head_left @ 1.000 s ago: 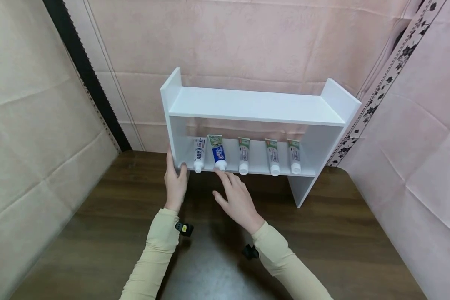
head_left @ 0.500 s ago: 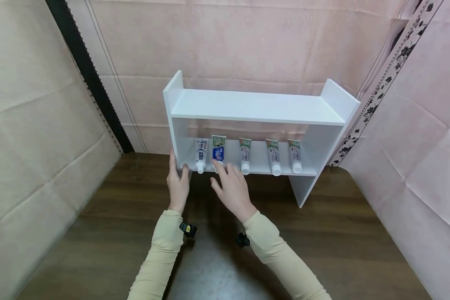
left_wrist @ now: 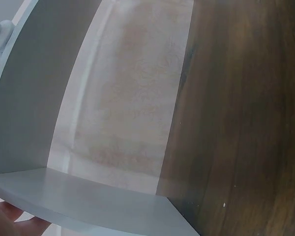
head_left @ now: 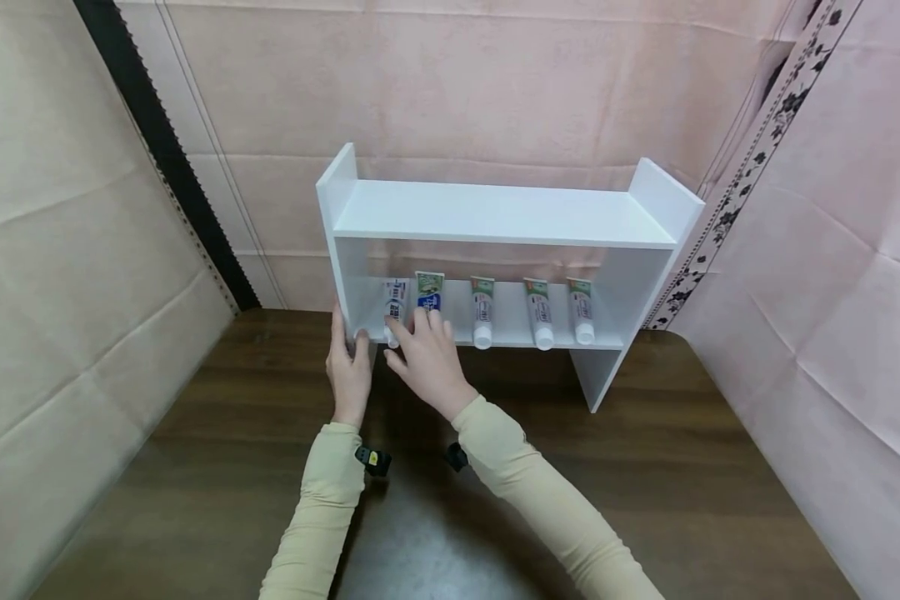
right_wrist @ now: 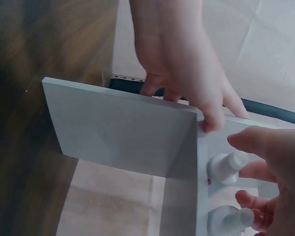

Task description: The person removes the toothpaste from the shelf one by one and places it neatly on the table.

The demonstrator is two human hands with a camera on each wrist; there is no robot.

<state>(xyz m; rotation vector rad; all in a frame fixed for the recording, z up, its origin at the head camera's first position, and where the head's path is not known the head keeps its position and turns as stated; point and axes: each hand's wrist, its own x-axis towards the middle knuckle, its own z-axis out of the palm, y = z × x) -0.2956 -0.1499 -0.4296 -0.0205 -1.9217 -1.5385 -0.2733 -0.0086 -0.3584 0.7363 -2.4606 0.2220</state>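
Note:
A white two-tier shelf (head_left: pixel 495 210) holds a row of toothpaste tubes lying caps forward on its lower board. My left hand (head_left: pixel 349 379) grips the shelf's left side panel, thumb in front and fingers round the outer side. My right hand (head_left: pixel 432 364) is over the front of the two leftmost tubes. Its fingers are loosely bent, and the index finger is at the cap of the leftmost toothpaste tube (head_left: pixel 396 298). Behind that hand, the blue-and-green toothpaste tube (head_left: pixel 430 285) is partly hidden. The right wrist view shows two white caps (right_wrist: pixel 233 162) beside the fingers.
Further right on the lower board lie three green-and-white tubes, including a middle tube (head_left: pixel 483 308) and a rightmost tube (head_left: pixel 581 308). The shelf stands on a dark wooden table (head_left: pixel 195 467). Pale cloth (head_left: pixel 495 92) hangs behind and on both sides.
My right hand has moved left, from the blue-and-green toothpaste tube's cap to the leftmost tube. The blue-and-green tube, tilted before, has straightened. My left hand stays on the side panel.

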